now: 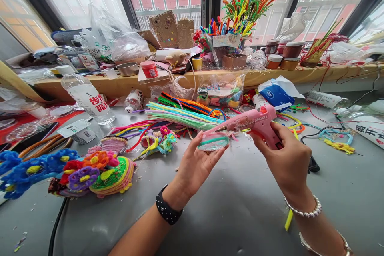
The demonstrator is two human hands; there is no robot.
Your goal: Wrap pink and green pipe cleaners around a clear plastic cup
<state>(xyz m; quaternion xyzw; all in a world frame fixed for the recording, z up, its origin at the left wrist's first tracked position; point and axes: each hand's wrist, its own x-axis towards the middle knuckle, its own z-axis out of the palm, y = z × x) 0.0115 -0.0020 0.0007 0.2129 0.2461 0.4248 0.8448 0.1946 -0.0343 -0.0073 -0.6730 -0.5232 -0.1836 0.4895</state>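
Note:
My left hand (196, 162) is raised over the table, its fingers closed around a small clear plastic piece (213, 144) with a pale green pipe cleaner along its side. In my right hand (286, 156) is a pink glue gun (262, 125), gripped by its handle with the nozzle pointing left. The gun's tip is close to the clear piece and the left thumb; I cannot tell whether it touches. A white glue stick (283, 107) sticks out of the gun's rear. Behind the hands lies a bundle of pastel pipe cleaners (177, 114).
Pipe-cleaner flowers (85, 176) and a round coiled piece (115, 176) lie at the left. A water bottle (87, 96) stands behind them. A blue tissue pack (276, 94), jars (292, 49) and a pot of colourful pipe cleaners (228, 36) are toward the window. A black cable (58, 224) crosses the left front.

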